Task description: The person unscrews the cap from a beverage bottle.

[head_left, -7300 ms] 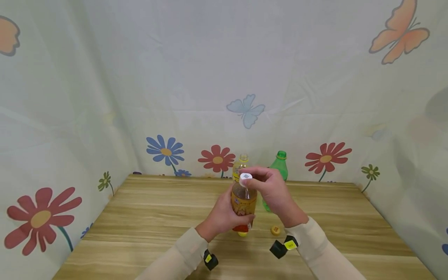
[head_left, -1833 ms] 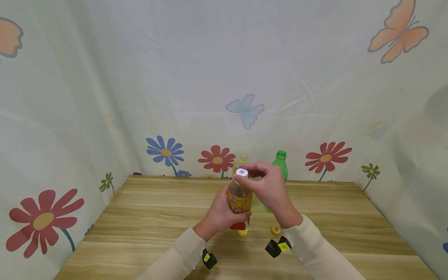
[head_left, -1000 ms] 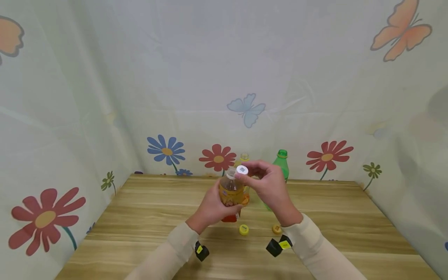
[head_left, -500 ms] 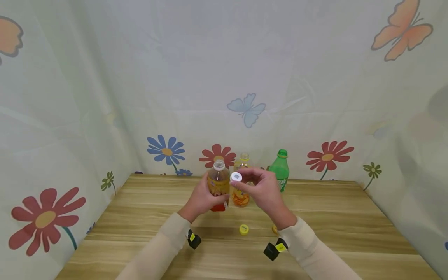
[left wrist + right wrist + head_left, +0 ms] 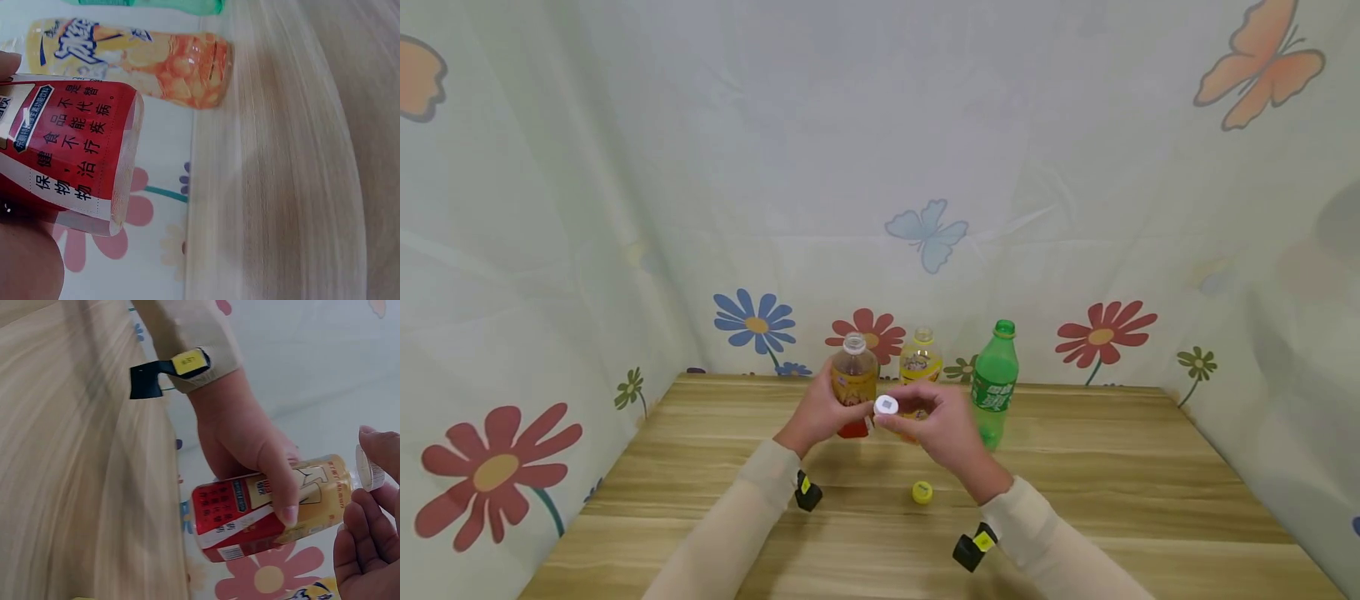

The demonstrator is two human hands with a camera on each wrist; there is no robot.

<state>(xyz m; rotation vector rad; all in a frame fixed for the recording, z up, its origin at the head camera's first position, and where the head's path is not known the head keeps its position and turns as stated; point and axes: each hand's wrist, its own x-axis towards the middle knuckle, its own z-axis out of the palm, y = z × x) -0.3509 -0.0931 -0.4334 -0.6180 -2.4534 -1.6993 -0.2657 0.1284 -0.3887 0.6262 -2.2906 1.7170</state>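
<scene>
My left hand (image 5: 820,412) grips an uncapped clear bottle (image 5: 853,382) with an orange and red label round its body. In the left wrist view the bottle's flat base (image 5: 128,162) hangs in the air. Just to the right of it, my right hand (image 5: 951,429) pinches a white bottle cap (image 5: 886,405) between thumb and fingers. The right wrist view shows the hollow side of the cap (image 5: 370,467) close by the bottle's mouth. Behind the right hand stands a yellow-labelled bottle (image 5: 921,362), partly hidden and without a cap.
An uncapped green bottle (image 5: 995,375) stands at the right, back on the wooden table (image 5: 1112,483). A yellow cap (image 5: 922,492) lies in front of the hands. A printed cloth (image 5: 790,167) hangs behind the table.
The white cap has come off the bottle in my left hand. Bottle and left hand have moved left; the right hand has moved left and down with the cap, its wrist covering the orange cap.
</scene>
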